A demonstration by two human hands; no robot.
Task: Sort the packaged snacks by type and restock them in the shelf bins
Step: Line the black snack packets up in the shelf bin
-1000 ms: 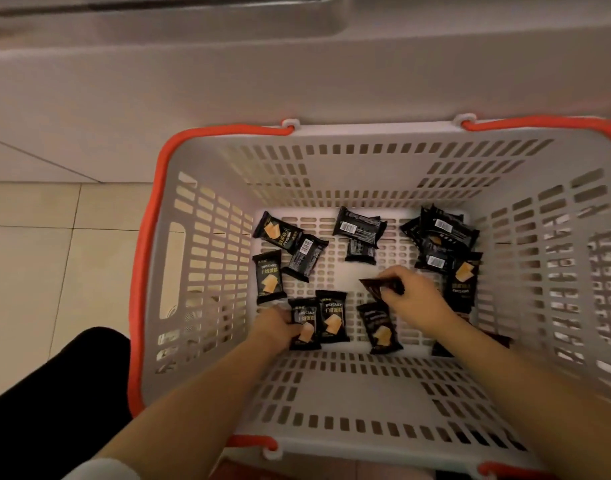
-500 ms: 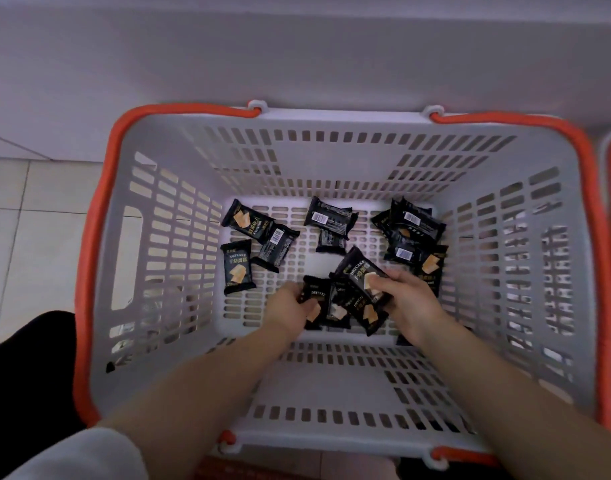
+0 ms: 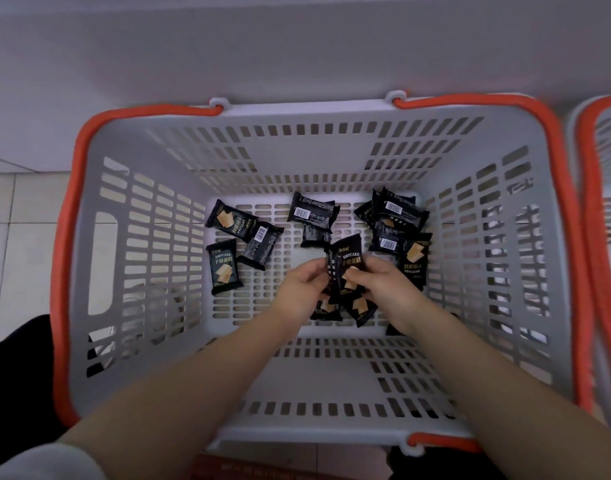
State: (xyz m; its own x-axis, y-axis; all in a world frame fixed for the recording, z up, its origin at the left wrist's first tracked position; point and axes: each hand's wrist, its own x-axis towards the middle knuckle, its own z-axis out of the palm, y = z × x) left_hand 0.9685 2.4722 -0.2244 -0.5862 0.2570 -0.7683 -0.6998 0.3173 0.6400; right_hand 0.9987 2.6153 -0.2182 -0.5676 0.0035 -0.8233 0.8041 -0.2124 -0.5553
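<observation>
You are reaching both forearms over the near wall of the grey basket and working at the near middle of its floor. Your left hand is curling its fingers against the left edge of a small stack of black snack packets, and your right hand is pinching the same stack from the right, thumb laid across the front wrapper marked DRYCAKE. The stack is lifting clear of the floor between your hands; how many packets it is holding cannot be read, since the lower wrappers are overlapping, but at least 3 appear to be bunched together.

You are working at the gathering stage only. Farther in, 3 loose packets are lying at the left of the floor, apart from the stack. 2 more are lying near the far wall at centre. A heap of packets is piling in the far right corner, several with barcodes up.

Judging by these, most of the stock is still waiting to be collected, and no shelf bin is showing in view. A second basket is standing just beside, at the right edge.
</observation>
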